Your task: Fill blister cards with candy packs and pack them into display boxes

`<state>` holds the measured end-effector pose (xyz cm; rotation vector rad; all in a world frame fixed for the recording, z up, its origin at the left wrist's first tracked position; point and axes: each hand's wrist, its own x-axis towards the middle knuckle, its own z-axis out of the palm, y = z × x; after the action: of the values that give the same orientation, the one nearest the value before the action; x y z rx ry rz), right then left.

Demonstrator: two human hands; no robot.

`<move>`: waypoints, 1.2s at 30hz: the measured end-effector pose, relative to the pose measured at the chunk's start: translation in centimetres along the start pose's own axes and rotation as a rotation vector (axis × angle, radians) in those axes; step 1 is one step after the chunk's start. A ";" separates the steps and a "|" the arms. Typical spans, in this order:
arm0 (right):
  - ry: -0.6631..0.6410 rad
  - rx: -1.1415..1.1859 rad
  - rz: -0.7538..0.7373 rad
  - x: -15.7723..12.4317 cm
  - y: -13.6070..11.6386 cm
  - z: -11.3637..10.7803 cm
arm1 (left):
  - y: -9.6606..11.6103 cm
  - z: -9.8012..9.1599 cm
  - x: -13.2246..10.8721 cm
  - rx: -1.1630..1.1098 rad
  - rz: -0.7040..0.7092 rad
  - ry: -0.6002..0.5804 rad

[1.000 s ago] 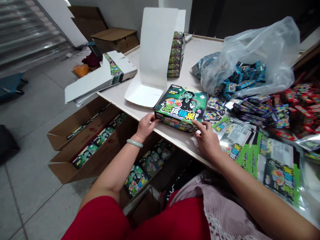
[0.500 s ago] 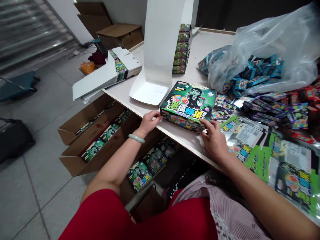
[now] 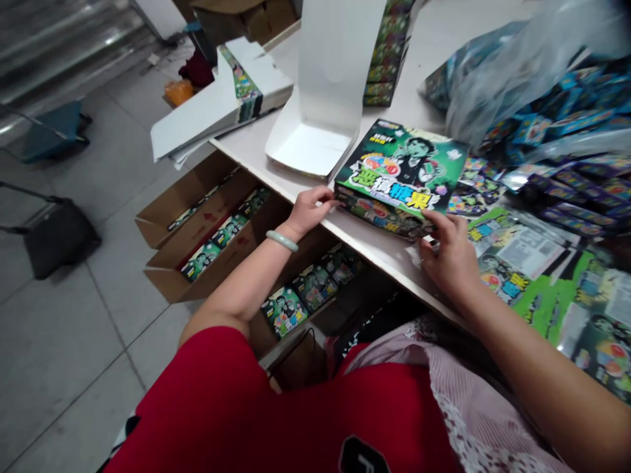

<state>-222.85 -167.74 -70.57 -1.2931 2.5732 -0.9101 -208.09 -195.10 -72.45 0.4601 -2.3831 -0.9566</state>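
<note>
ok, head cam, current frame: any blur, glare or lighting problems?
Head view: blur on the plastic bag at upper right and the roller shutter at upper left, with bright glare on the shutter; head view: the green box is slightly soft, its large lettering clear; head view: light falls on the table, the space beneath is dark.

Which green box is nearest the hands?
The box lying on the table, between left hand and right hand; the stack stands farther back, others sit lower.
</note>
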 end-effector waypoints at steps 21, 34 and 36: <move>0.030 0.009 -0.036 0.3 0.3 0.4 | -0.8 -0.4 0.7 -0.013 0.121 -0.020; 0.043 -0.067 -0.033 0.7 0.1 0.9 | -1.3 -0.9 1.4 0.036 0.112 -0.133; 0.059 -0.092 -0.030 1.0 0.1 1.0 | -1.4 -0.8 1.6 0.011 0.105 -0.099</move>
<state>-223.15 -168.90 -71.28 -1.3524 2.6775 -0.8566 -208.72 -197.30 -72.38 0.2944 -2.4758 -0.9395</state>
